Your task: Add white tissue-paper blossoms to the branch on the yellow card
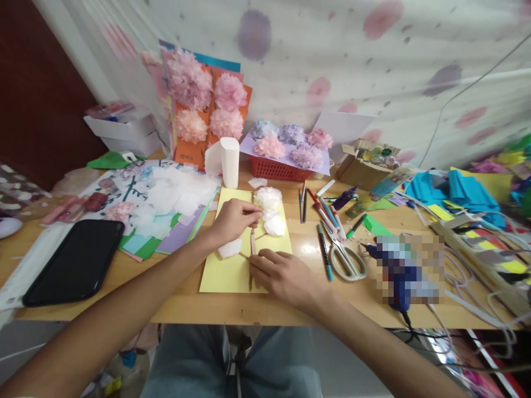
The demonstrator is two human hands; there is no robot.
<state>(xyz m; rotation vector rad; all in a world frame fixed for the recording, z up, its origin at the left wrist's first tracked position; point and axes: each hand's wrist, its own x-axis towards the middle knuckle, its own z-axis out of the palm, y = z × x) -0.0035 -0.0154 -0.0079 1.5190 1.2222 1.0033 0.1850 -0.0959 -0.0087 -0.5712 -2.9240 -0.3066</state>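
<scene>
A sheet of yellow paper lies on the table in front of me. On it is a brown stem-like strip with thin side branches. My left hand is closed in a pinch above the strip's upper end, beside the white tissue-paper flower; what the fingertips hold is too small to make out. My right hand has its curled fingers closed at the strip's lower part, thumb hidden. White tissue pieces, one at the right and one at the left, sit near the branches.
A white tissue roll stands behind the paper. Scissors, markers and a blue glue gun, partly blurred, lie to the right. A black tablet is at the left. A red basket carries paper flowers.
</scene>
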